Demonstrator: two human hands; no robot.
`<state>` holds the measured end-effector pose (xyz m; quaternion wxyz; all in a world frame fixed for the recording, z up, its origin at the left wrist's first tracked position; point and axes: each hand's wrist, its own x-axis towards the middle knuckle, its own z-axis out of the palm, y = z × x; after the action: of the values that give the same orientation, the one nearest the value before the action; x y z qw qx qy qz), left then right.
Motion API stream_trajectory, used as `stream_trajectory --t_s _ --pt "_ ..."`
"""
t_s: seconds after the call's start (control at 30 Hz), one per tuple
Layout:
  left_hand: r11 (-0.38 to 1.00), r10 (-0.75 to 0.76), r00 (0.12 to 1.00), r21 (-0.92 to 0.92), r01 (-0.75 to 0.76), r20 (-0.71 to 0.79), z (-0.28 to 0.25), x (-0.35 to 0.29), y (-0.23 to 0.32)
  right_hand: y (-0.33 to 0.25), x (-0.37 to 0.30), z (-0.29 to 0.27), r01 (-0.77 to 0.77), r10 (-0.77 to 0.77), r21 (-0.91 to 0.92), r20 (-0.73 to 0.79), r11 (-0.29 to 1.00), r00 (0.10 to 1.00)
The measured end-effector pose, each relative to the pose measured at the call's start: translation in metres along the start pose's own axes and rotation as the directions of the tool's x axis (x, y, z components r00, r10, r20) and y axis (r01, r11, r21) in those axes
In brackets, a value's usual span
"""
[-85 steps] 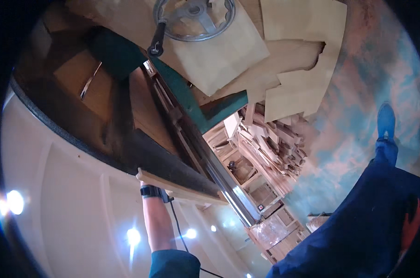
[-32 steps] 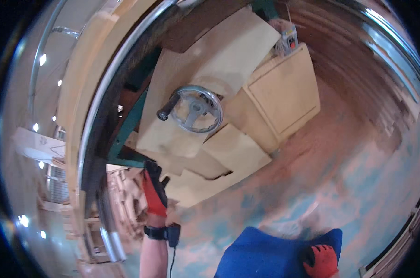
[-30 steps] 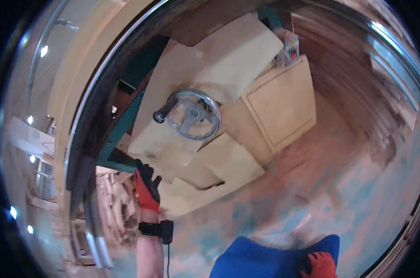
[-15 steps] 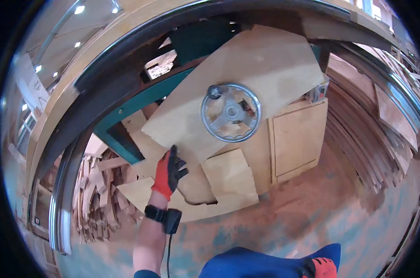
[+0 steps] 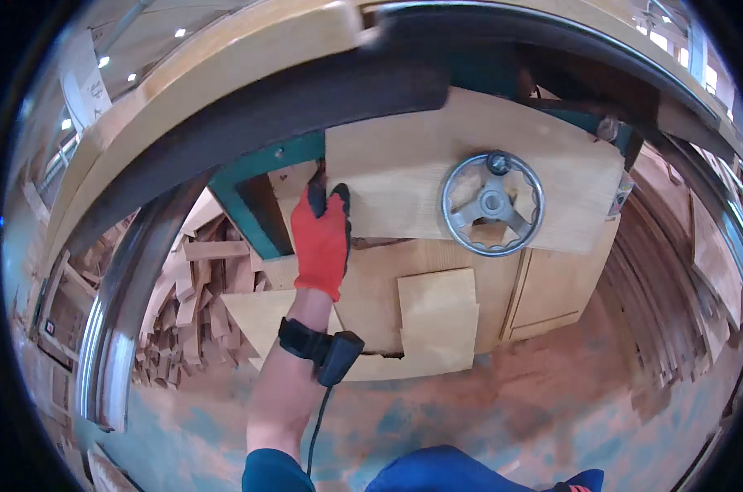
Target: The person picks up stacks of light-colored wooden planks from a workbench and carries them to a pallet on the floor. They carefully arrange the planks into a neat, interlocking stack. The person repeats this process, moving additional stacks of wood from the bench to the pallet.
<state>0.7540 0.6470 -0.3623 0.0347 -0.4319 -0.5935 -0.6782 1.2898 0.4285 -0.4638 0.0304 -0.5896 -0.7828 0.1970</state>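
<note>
My left hand [image 5: 322, 246], in a red and black work glove, is at the left edge of a pale wooden board [image 5: 396, 180]. Its thumb and fingers close on that edge, though the fingertips are partly hidden. The board lies nearly level behind a metal handwheel [image 5: 493, 201], whose rim and spokes cover part of it. Only a sliver of my right hand [image 5: 579, 489] shows at the bottom edge, beside my blue clothing; its fingers are hidden.
Below the board stand more panels, with a notched pale sheet [image 5: 438, 312] leaning on them. A green machine frame [image 5: 261, 213] is behind. Wood offcuts [image 5: 195, 303] pile up at the left; long strips [image 5: 633, 271] stack at the right. A dark beam [image 5: 306, 107] crosses above.
The board has turned from a steep slant to nearly level. My left hand has moved up to its left edge, and my right hand has sunk mostly out of view.
</note>
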Motion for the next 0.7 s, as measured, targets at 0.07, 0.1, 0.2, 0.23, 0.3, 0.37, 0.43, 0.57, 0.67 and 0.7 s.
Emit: stream_trajectory --t_s 0.07,0.1,0.2,0.23,0.3,0.37,0.43,0.57,0.67,0.7 --pt "0.996 -0.066 0.997 -0.055 0.068 0.031 -0.003 -0.009 -0.013 -0.005 0.001 0.0 -0.021 0.022 -0.016 0.017 1.0 1.0" --pt "0.983 -0.149 0.987 -0.097 0.154 0.056 -0.003 -0.013 -0.017 -0.004 0.0 0.003 -0.026 0.027 -0.024 0.019 0.999 0.999" --pt "0.943 -0.261 0.961 -0.19 0.275 0.094 -0.006 -0.021 -0.025 -0.005 0.002 0.01 -0.038 0.04 -0.039 0.046 0.999 0.998" --pt "0.93 -0.279 0.955 -0.218 0.295 0.103 -0.005 -0.023 -0.028 -0.006 0.002 0.011 -0.047 0.05 -0.046 0.062 0.998 0.997" --pt "0.935 -0.256 0.962 -0.23 0.27 0.09 -0.007 -0.025 -0.029 -0.003 0.0 0.017 -0.034 0.041 -0.108 0.063 0.994 0.997" --pt "0.906 -0.265 0.953 -0.301 0.299 0.149 -0.01 -0.025 -0.028 -0.003 -0.002 0.02 -0.042 0.052 -0.144 0.069 0.989 0.996" --pt "0.921 -0.194 0.972 -0.318 0.226 0.131 -0.015 -0.028 -0.034 -0.004 -0.001 0.022 -0.061 0.075 -0.155 0.084 0.986 0.994" --pt "0.926 -0.199 0.975 -0.308 0.22 0.098 -0.028 -0.037 -0.037 -0.004 0.0 0.03 -0.043 0.057 -0.178 0.071 0.983 0.996" --pt "0.999 0.047 0.999 -0.008 -0.047 0.02 -0.044 -0.041 -0.053 -0.012 0.004 0.029 -0.026 0.039 -0.15 0.085 0.988 0.996" --pt "0.972 0.178 0.984 0.152 -0.177 0.011 -0.052 -0.042 -0.058 -0.013 0.006 0.03 -0.009 0.021 -0.14 0.081 0.99 0.996"
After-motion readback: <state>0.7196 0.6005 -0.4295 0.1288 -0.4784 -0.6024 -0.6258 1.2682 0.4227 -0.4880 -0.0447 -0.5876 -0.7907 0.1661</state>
